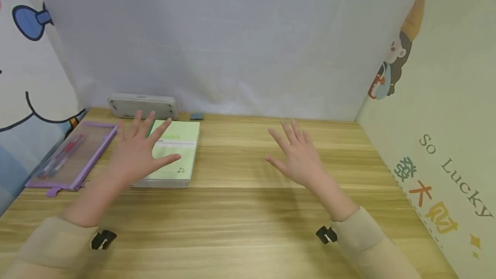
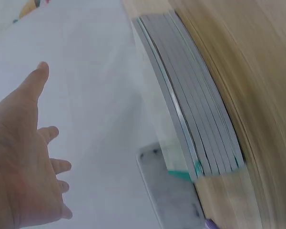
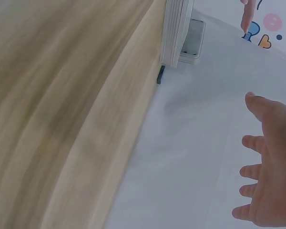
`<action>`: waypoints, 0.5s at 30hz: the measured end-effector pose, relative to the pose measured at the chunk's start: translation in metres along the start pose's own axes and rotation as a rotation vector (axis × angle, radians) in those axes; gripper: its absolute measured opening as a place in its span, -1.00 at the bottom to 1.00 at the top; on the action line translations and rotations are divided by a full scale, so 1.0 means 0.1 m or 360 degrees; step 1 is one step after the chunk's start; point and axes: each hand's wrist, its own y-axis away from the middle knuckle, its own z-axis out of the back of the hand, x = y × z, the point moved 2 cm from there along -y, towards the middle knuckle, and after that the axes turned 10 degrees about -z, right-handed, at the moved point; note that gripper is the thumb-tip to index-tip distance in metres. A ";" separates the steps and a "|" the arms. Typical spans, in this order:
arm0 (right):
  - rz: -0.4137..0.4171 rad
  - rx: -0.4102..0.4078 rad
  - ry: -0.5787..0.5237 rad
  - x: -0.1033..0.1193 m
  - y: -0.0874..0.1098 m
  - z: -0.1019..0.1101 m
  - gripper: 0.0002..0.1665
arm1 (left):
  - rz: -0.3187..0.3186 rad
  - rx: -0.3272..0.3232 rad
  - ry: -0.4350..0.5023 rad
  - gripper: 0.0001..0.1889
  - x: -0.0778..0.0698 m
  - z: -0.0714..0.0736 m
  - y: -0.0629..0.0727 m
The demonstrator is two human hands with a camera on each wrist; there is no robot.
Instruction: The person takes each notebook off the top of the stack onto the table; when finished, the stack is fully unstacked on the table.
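My left hand (image 1: 135,154) is held above the table with its fingers spread and nothing in it. In the head view it overlaps a stack of light green notebooks (image 1: 180,150); the left wrist view shows the stack's layered page edges (image 2: 195,95) beside the hand (image 2: 24,157). Spread likewise, my right hand (image 1: 300,156) hovers over bare wood to the right and holds nothing. The right wrist view has that hand (image 3: 271,162) at its right edge, fingers apart.
Left of the notebooks lies a purple-edged mesh zip pouch (image 1: 93,158) with pens (image 1: 63,154) inside. Behind them a grey-white case (image 1: 143,106) stands against the white cloth backdrop (image 1: 248,46), near a small dark grey block (image 1: 196,116). Printed panels (image 1: 434,98) border the wooden table (image 1: 232,227).
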 end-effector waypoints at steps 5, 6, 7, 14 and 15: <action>0.0055 0.0033 -0.0029 0.16 -0.21 0.06 -0.17 | -0.0015 0.0034 0.0025 0.01 0.25 0.01 0.04; 0.0058 0.0059 -0.0037 0.20 -0.25 0.07 -0.16 | -0.0024 0.0045 0.0029 0.01 0.29 0.00 0.05; 0.0060 0.0088 -0.0042 0.24 -0.29 0.06 -0.16 | -0.0033 0.0059 0.0039 0.01 0.34 -0.01 0.06; 0.0141 0.0227 -0.0157 0.59 -0.56 -0.11 -0.13 | -0.0049 0.0104 0.0161 0.03 0.63 -0.17 0.13; 0.0158 0.0245 -0.0176 0.65 -0.58 -0.15 -0.12 | -0.0046 0.0099 0.0191 0.04 0.66 -0.20 0.14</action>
